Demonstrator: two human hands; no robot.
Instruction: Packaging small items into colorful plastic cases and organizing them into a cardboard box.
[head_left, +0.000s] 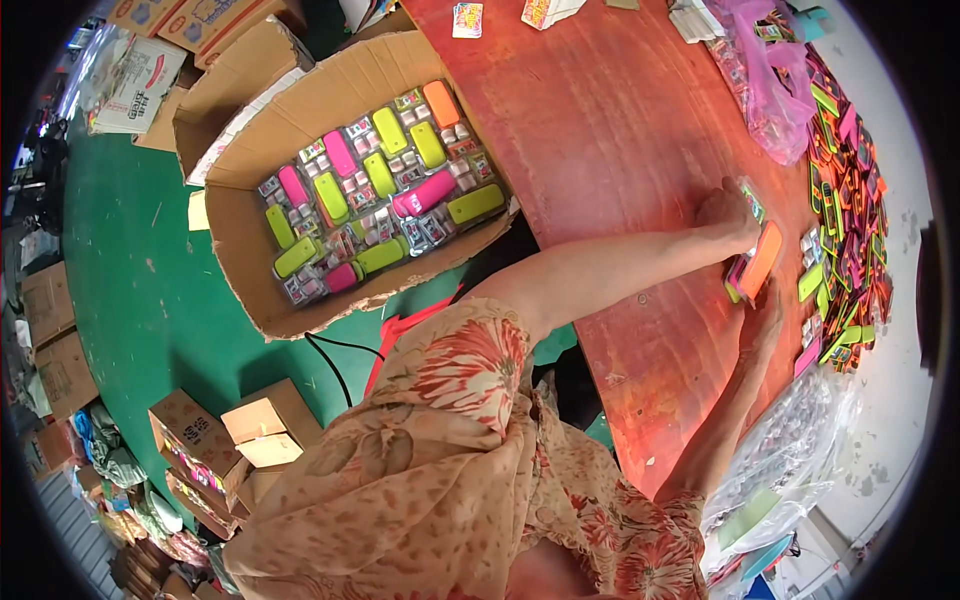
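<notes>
My left hand [728,215] reaches across the red-brown table [620,130] and grips the top of a small stack of flat oblong plastic pieces, an orange one [762,260] on the outside with pink and green ones behind it. My right hand [764,322] holds the same stack from below. A small printed packet [752,200] sticks out by the fingers of my left hand. Just beyond both hands lies a long heap of the same colourful pieces [850,210] along the table's far edge.
An open cardboard box [300,140] on the green floor holds several pink, yellow-green and orange pieces with small packets. A pink plastic bag [770,90] lies at the table's far end, clear bags [790,450] near my right elbow, and small cartons [230,440] on the floor.
</notes>
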